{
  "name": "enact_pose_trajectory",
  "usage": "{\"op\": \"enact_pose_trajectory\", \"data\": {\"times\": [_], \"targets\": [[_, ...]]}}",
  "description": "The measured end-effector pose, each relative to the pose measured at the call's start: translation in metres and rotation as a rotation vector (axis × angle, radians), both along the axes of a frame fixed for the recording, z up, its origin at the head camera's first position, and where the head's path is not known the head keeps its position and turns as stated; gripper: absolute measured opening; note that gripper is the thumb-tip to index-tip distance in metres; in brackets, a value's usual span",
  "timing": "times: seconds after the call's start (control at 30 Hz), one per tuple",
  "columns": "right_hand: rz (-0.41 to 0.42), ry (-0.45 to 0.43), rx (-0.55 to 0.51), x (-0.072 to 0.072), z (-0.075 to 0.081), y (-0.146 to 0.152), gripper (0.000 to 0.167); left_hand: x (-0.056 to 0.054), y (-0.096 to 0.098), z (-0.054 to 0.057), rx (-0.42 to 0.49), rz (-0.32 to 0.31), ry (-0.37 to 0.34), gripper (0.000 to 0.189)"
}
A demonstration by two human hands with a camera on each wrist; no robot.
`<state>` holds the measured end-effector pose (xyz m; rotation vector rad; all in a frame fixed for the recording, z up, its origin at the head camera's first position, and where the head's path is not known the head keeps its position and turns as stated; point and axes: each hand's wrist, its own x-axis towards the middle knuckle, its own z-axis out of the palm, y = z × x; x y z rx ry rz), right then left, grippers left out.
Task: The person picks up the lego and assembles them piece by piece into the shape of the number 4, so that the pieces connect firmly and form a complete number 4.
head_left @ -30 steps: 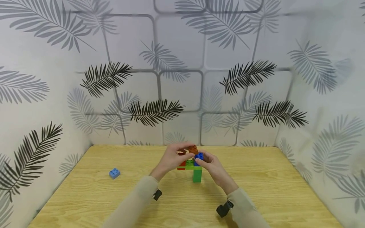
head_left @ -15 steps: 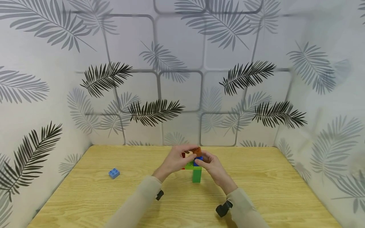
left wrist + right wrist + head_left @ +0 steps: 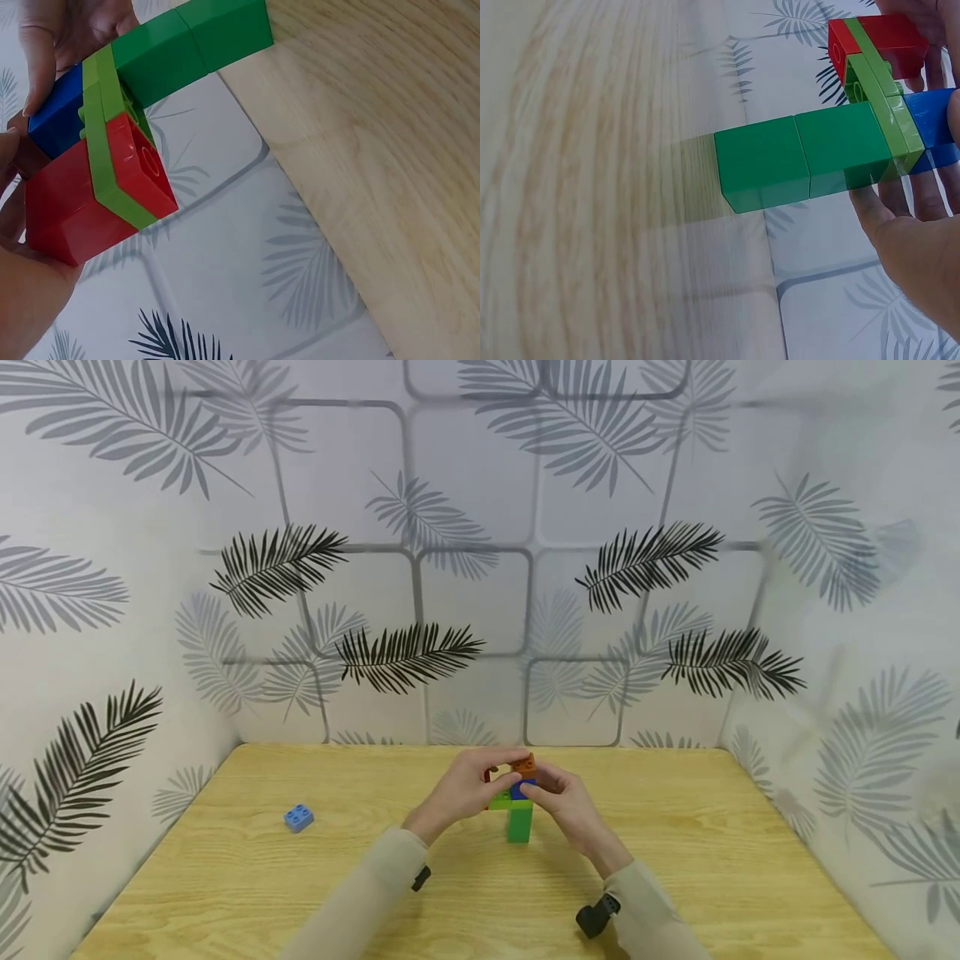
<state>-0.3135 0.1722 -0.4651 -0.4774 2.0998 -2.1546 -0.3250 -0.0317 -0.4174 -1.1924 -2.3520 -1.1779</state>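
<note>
A toy-brick structure stands on the table between both hands. Its base is a column of green bricks (image 3: pixel 519 825), with light-green pieces (image 3: pixel 881 97) laid across the top and reaching out to one side. Red bricks (image 3: pixel 67 199) sit above and below that overhanging end. Over the column is a blue brick (image 3: pixel 517 791), which my right hand (image 3: pixel 573 806) holds between thumb and fingers. My left hand (image 3: pixel 461 793) pinches an orange-brown brick (image 3: pixel 525 766) directly on top of the blue one. Fingers hide whether its studs are fully pressed together.
A loose light-blue brick (image 3: pixel 298 817) lies on the wooden table (image 3: pixel 225 877), left of the hands. Behind the table rises a leaf-patterned wall (image 3: pixel 480 693). Black wrist cameras are strapped at both sleeves.
My left hand has moved right and slightly down, bringing the orange-brown brick from up left of the blue brick onto its top. My right hand has stayed at the blue brick.
</note>
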Motion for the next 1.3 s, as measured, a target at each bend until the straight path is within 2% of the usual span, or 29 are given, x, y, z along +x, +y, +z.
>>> {"op": "enact_pose_trajectory", "data": {"times": [0.1,0.4,0.57,0.73,0.87,1.07,1.2,1.3], "targets": [[0.002,-0.005,0.0,-0.001,-0.001,0.0,0.048,0.001,0.0,0.001,-0.025,0.003,0.029,0.036],[-0.011,-0.022,0.015,-0.002,0.0,0.001,0.052,0.002,0.002,0.007,-0.133,0.042,0.047,0.035],[-0.032,-0.045,-0.043,0.002,0.003,0.0,0.052,0.003,0.002,0.004,-0.155,0.045,0.053,0.04],[-0.077,-0.034,-0.052,0.004,0.006,-0.005,0.05,0.003,0.0,0.001,-0.133,0.039,0.002,0.043],[-0.121,-0.016,-0.037,0.004,0.008,-0.009,0.045,0.001,-0.003,0.004,-0.119,0.026,-0.056,0.041],[-0.123,-0.006,-0.041,0.006,0.012,-0.012,0.046,-0.002,-0.006,0.008,-0.109,0.01,-0.122,0.038],[-0.141,0.012,-0.035,0.005,0.014,-0.014,0.045,-0.006,-0.011,0.006,-0.041,0.001,-0.16,0.039],[-0.144,0.014,-0.029,0.004,0.017,-0.014,0.046,-0.007,-0.017,0.006,0.027,0.022,-0.175,0.036]]}}
